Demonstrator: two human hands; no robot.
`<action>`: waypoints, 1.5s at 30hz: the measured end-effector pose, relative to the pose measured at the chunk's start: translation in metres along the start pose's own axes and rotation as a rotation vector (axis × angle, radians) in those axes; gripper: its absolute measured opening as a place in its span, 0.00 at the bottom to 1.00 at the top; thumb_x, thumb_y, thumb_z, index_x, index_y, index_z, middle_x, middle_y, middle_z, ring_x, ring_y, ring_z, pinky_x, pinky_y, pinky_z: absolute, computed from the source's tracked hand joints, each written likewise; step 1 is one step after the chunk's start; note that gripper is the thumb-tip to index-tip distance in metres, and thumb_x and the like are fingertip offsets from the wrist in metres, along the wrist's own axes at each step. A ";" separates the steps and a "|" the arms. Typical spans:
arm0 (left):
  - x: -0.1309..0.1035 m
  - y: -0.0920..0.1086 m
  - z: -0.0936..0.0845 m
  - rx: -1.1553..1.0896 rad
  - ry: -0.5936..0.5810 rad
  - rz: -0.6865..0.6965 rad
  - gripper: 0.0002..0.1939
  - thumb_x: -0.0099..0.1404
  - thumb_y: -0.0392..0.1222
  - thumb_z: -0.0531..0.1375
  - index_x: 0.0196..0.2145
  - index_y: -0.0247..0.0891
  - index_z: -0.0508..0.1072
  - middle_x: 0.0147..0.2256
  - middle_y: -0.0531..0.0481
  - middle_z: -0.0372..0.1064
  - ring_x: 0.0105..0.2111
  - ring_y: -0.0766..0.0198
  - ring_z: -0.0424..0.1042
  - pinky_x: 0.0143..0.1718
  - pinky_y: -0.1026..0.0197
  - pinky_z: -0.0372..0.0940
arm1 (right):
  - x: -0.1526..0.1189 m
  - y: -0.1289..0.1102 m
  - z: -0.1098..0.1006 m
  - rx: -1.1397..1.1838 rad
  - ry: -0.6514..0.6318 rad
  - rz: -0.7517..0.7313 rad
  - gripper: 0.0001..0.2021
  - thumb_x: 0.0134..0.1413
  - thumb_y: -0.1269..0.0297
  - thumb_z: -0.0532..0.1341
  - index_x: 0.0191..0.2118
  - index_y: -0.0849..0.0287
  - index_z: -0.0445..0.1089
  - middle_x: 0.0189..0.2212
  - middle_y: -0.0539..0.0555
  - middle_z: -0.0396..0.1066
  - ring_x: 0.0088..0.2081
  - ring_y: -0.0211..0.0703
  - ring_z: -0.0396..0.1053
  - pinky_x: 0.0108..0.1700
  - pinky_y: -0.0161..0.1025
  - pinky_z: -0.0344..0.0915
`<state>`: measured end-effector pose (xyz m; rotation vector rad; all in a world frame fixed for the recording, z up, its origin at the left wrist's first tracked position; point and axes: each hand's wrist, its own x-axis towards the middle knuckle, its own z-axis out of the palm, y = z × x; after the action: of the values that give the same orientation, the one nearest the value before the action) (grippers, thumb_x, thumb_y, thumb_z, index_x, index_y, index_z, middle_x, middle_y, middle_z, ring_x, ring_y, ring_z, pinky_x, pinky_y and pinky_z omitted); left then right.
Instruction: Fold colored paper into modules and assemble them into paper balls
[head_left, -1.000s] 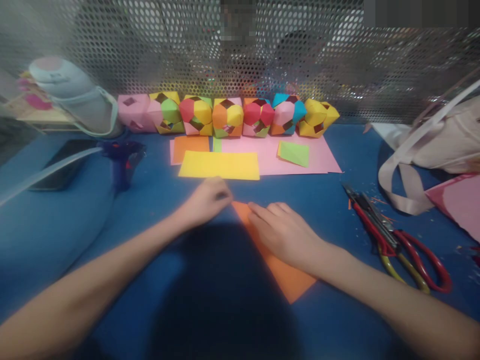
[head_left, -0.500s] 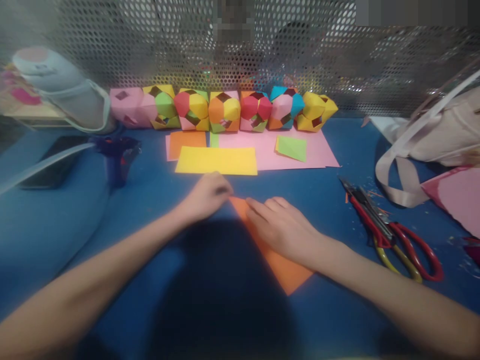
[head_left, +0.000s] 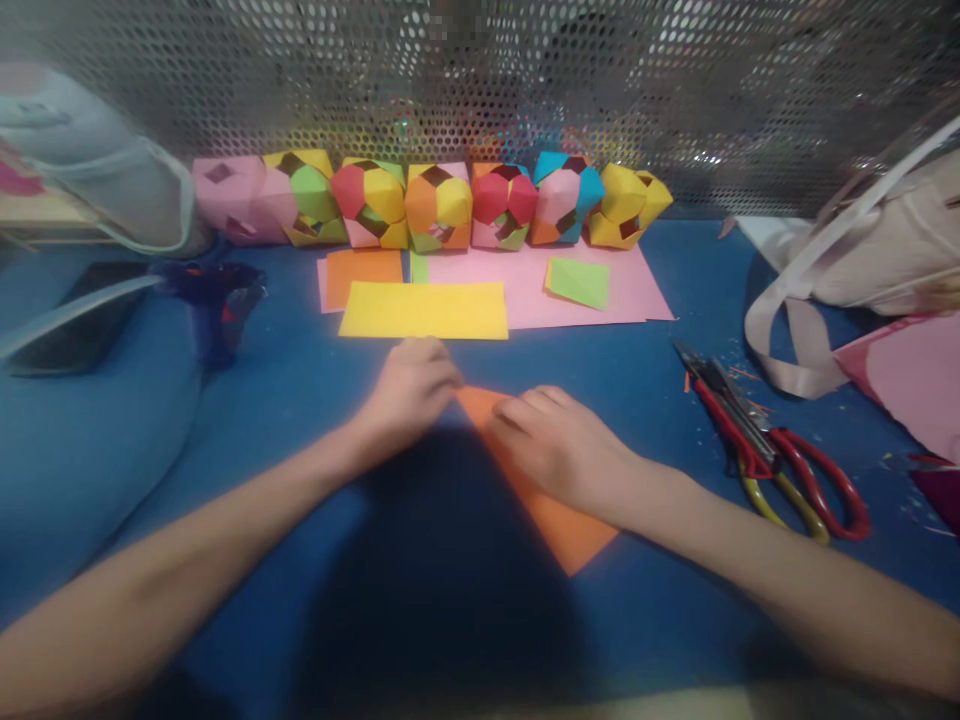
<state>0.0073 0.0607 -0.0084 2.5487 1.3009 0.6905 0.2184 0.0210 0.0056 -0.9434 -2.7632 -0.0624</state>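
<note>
A strip of orange paper (head_left: 574, 538) lies slantwise on the blue table, its near corner pointing toward me. My left hand (head_left: 411, 398) is closed, with its fingertips pinching the strip's far left corner. Over the upper part of the strip, my right hand (head_left: 568, 448) bears down with curled fingers and holds the paper; its palm hides much of the right edge. Just beyond my left hand is a yellow paper strip (head_left: 424, 311), lying flat.
Behind stands a row of folded paper balls (head_left: 439, 205) against a perforated metal panel (head_left: 300, 80). Pink sheets (head_left: 525, 290) bear a green paper piece (head_left: 577, 283). Scissors and a cutter (head_left: 750, 430) lie right. A glue gun (head_left: 210, 310) stands left, near a dark phone-like slab (head_left: 75, 325).
The view has shifted slightly, so things sit a little higher and further left. My right fingers are more curled on the orange paper; my left hand keeps its corner.
</note>
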 end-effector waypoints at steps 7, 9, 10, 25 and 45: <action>-0.012 0.015 -0.002 0.228 -0.126 0.236 0.15 0.66 0.30 0.49 0.28 0.33 0.73 0.30 0.44 0.69 0.32 0.61 0.65 0.35 0.58 0.62 | -0.002 -0.001 0.001 0.145 0.024 0.080 0.16 0.65 0.70 0.46 0.30 0.59 0.67 0.27 0.54 0.67 0.30 0.42 0.60 0.36 0.39 0.55; -0.015 0.023 -0.004 0.273 -0.139 0.213 0.14 0.66 0.31 0.50 0.28 0.33 0.72 0.30 0.44 0.69 0.32 0.62 0.66 0.36 0.59 0.63 | -0.004 -0.001 0.001 0.182 0.018 0.107 0.16 0.66 0.69 0.46 0.31 0.59 0.68 0.28 0.54 0.67 0.31 0.42 0.61 0.37 0.39 0.57; -0.016 0.027 -0.005 0.302 -0.142 0.201 0.13 0.66 0.32 0.50 0.28 0.33 0.72 0.30 0.44 0.68 0.32 0.62 0.66 0.36 0.59 0.63 | -0.005 -0.002 0.001 0.193 0.014 0.124 0.16 0.66 0.69 0.46 0.31 0.59 0.68 0.29 0.54 0.68 0.31 0.42 0.61 0.37 0.39 0.57; -0.018 0.042 -0.009 0.520 -0.109 0.222 0.10 0.65 0.35 0.54 0.28 0.34 0.71 0.29 0.44 0.68 0.32 0.57 0.68 0.32 0.58 0.64 | -0.006 -0.004 0.004 0.132 0.055 0.103 0.16 0.66 0.67 0.47 0.29 0.60 0.67 0.28 0.54 0.66 0.30 0.41 0.59 0.36 0.39 0.52; -0.014 0.042 -0.012 0.489 -0.060 0.272 0.09 0.64 0.36 0.55 0.27 0.34 0.71 0.28 0.44 0.68 0.30 0.57 0.67 0.30 0.58 0.63 | -0.009 -0.002 -0.016 0.012 -0.127 -0.114 0.13 0.59 0.77 0.50 0.33 0.63 0.71 0.33 0.57 0.69 0.33 0.44 0.63 0.38 0.42 0.57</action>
<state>0.0242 0.0241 0.0134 3.1514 1.2378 0.3641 0.2279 0.0123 0.0194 -0.8123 -2.9287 -0.0053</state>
